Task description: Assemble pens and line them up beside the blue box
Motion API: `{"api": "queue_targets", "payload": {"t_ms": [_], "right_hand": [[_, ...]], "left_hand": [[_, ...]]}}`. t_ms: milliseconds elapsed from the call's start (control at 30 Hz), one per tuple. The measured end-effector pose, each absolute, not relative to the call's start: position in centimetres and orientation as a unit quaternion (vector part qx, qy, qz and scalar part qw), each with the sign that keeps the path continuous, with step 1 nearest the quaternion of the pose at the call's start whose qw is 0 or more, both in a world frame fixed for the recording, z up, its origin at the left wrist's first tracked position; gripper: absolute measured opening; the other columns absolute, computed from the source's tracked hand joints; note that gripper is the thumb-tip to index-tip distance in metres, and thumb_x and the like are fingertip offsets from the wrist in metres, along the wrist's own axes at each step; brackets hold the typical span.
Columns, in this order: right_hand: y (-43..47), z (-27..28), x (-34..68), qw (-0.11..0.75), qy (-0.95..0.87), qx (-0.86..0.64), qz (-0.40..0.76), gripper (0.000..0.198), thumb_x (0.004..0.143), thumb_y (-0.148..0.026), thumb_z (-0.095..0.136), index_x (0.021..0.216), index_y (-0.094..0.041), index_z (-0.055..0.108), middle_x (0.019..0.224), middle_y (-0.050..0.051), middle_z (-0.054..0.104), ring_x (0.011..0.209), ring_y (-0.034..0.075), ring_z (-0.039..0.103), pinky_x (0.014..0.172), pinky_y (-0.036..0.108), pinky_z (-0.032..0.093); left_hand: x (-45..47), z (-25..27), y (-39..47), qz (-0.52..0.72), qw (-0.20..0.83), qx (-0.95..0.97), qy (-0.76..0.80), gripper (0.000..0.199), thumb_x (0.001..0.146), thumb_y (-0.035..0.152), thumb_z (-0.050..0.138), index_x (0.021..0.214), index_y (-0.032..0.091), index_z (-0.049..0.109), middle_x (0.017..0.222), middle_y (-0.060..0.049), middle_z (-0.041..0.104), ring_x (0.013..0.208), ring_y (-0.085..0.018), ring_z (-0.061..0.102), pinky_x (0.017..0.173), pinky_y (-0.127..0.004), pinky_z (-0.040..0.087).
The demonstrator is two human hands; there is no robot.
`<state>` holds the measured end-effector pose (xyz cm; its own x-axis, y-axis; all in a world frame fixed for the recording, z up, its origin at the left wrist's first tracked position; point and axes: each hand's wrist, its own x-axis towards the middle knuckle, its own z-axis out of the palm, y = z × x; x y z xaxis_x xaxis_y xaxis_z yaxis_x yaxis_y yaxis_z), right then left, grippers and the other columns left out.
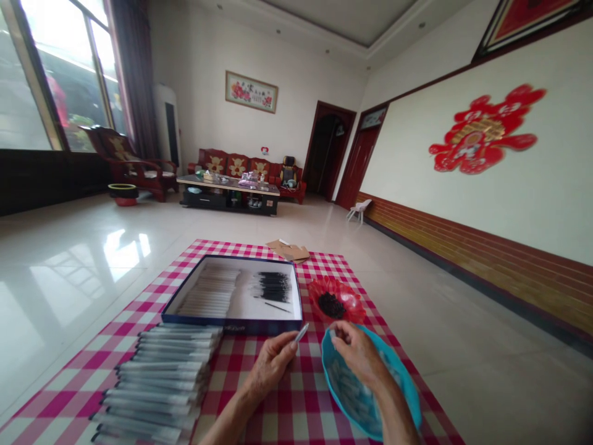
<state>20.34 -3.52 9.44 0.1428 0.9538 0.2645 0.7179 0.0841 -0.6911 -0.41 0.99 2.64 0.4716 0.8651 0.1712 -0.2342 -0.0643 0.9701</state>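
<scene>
My left hand (273, 360), closed, grips a slim clear pen (302, 332) whose end sticks out past the thumb and forefinger. Over the teal bowl (325, 361), my right hand (360, 351) pinches a small translucent pen cap (332, 334). Many similar caps (349, 386) lie in that bowl, partly hidden by my right forearm. To the left of my left hand lies a large stack of capped pens (157, 380), dark at their left ends. Behind the bowl, a red petal-edged dish (352, 301) contains small black pieces (330, 305).
A shallow blue-edged box (248, 309) holds clear pen barrels (210, 290) and thin black refills (273, 287). Flattened brown cardboard (290, 250) lies at the far edge of the checked tablecloth (241, 377). Farther off stand a coffee table (229, 194) and wooden sofa (236, 164).
</scene>
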Motion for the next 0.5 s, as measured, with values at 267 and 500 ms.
{"api": "queue_targets", "payload": {"t_ms": [267,500], "right_hand": [[-3.3,11.3,17.4,0.488,-0.579,-0.585,0.291,0.018,0.077,-0.033,0.059,0.088,-0.019,0.062,0.084,0.003,0.067,0.079,0.019,0.062,0.072,0.029,0.048],[-2.4,10.1,15.9,0.587,-0.422,-0.548,0.421,0.036,0.067,-0.041,0.072,0.092,-0.018,0.061,0.080,0.003,0.066,0.074,0.018,0.063,0.063,0.026,0.047]], "left_hand": [[0.0,2.4,0.7,0.431,0.637,0.589,0.247,0.050,0.083,0.053,0.056,0.110,0.013,0.067,0.049,0.004,0.049,0.039,-0.006,0.034,0.040,-0.018,0.027],[0.0,2.0,0.9,0.430,0.632,0.598,0.241,0.046,0.084,0.051,0.055,0.109,0.013,0.067,0.050,0.004,0.050,0.041,-0.005,0.035,0.042,-0.018,0.028]]}}
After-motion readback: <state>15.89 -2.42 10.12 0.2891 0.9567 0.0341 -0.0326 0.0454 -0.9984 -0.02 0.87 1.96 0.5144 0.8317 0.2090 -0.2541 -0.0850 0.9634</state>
